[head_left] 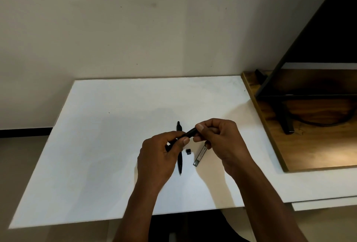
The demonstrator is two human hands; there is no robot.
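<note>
left hand [158,156] and right hand [222,141], fingers curled, both pinching a black pencil [190,133], lead case [201,154] label unreadable

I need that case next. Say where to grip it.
Probably pinch the case across its two long edges near its near end, coming from above: it lies flat and slim, and its far end sits under the right hand.

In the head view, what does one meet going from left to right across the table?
Left hand → lying pen → small cap → flat case → right hand → wooden board. The held pen spans both hands, so it is omitted.
</note>
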